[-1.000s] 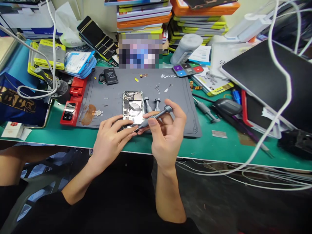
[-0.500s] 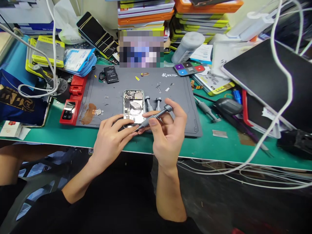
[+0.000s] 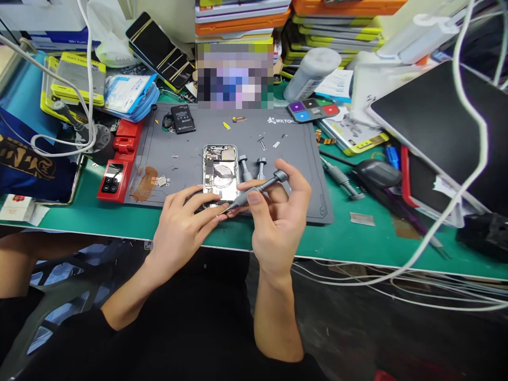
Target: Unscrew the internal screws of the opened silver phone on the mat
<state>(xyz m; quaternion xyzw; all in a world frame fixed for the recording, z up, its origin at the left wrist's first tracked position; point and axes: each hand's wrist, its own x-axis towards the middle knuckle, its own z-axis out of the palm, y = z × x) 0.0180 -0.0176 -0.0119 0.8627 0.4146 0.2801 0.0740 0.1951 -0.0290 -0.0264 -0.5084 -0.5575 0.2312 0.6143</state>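
An opened phone [image 3: 220,169] lies on the grey mat with its inner parts bare. My left hand [image 3: 178,225] grips its lower left edge, fingers bent over the bottom end. Between the thumb and fingers of my right hand [image 3: 280,222] is a grey screwdriver [image 3: 260,189], held at a slant. Its tip points down-left to the phone's bottom edge, beside my left fingertips, which partly hide the contact. Two more screwdrivers, one [image 3: 245,166] nearer the phone and another [image 3: 261,167] to its right, lie just beyond my right fingers.
Toward the back of the mat [image 3: 214,119] lie a black battery [image 3: 183,119] and small loose parts. A red device [image 3: 113,181] borders the mat's left side. Another screwdriver [image 3: 342,179] and a black tablet-like panel [image 3: 432,121] are on the right, crossed by a white cable [image 3: 482,132].
The camera view has shifted slightly, so the bench contents appear a little further right. Both hands keep nearly the same pose, the screwdriver still at the phone's bottom edge.
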